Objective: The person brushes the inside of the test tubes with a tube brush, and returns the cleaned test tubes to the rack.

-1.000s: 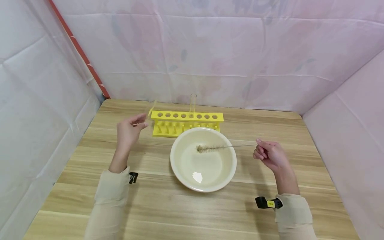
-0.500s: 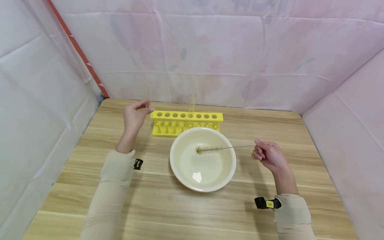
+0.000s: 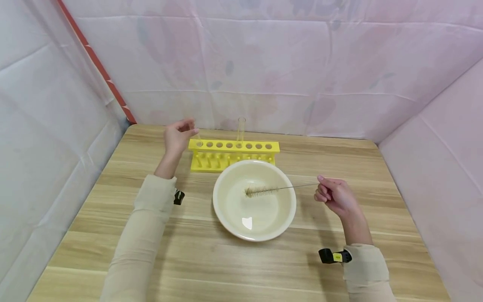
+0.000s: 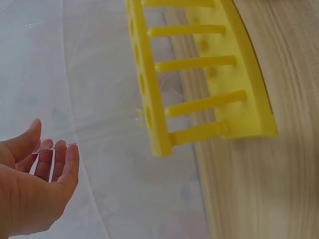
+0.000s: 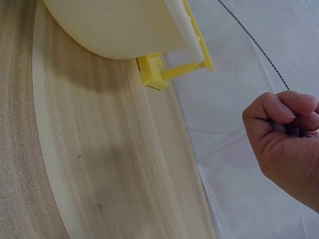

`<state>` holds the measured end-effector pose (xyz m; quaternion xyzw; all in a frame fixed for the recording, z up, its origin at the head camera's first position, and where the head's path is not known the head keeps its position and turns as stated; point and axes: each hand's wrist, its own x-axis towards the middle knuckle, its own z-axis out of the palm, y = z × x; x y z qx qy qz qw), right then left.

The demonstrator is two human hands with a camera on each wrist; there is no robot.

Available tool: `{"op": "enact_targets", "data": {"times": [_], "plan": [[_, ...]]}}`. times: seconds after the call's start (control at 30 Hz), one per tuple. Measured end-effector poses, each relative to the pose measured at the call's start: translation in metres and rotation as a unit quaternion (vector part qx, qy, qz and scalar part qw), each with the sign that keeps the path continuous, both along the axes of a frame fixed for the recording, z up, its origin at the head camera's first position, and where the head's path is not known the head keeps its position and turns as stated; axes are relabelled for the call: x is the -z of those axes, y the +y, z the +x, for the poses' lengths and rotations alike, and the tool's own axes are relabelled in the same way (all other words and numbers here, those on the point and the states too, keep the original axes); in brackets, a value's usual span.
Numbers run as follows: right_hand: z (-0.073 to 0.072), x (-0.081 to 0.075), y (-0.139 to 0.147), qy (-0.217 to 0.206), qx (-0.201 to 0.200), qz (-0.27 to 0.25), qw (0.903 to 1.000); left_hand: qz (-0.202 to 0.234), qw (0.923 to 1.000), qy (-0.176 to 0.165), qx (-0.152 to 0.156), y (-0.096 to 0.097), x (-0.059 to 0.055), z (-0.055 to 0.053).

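Moved nearer the bench's (image 3: 188, 251) far edge since the earlier frame, one tube (image 4: 107, 128) is held by the left grip's (image 3: 180, 135) fingers, its lower end at the rack's (image 3: 234, 149) leftmost hole. Another tube (image 3: 240, 130) is stood upright farther along. By its wire, a brush (image 3: 269, 190) is pinched in the right grip (image 3: 336, 195), bristles over the bowl (image 3: 216, 209).

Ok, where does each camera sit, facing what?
Head: worn on the head, facing forward-down over the round cream basin and yellow plastic test-tube rack; left hand, right hand and sleeved forearms show.
Left wrist: worn there, facing the rack; left hand lower left.
Right wrist: worn there, facing wood-grain tabletop and basin; right hand at right.
Both wrist views share the rack.
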<state>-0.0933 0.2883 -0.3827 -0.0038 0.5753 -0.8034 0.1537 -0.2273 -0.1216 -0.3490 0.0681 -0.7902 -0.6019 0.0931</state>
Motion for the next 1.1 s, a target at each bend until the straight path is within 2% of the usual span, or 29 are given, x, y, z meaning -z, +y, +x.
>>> {"op": "enact_targets", "data": {"times": [0.3, 0.6, 0.8, 1.1], "plan": [[0.002, 0.003, -0.002, -0.009, 0.008, 0.022, 0.9997, -0.047, 0.9975, -0.050, 0.018, 0.002, 0.021, -0.014], [0.003, 0.004, -0.003, -0.012, 0.007, 0.033, 0.9994, -0.091, 0.9913, -0.084, 0.045, 0.000, 0.042, -0.015], [0.003, 0.004, -0.003, -0.012, 0.007, 0.034, 0.9993, -0.115, 0.9875, -0.087, 0.062, -0.001, 0.047, -0.014], [0.003, 0.004, -0.003, -0.014, 0.007, 0.033, 0.9993, -0.131, 0.9838, -0.095, 0.078, 0.000, 0.049, -0.014]]}}
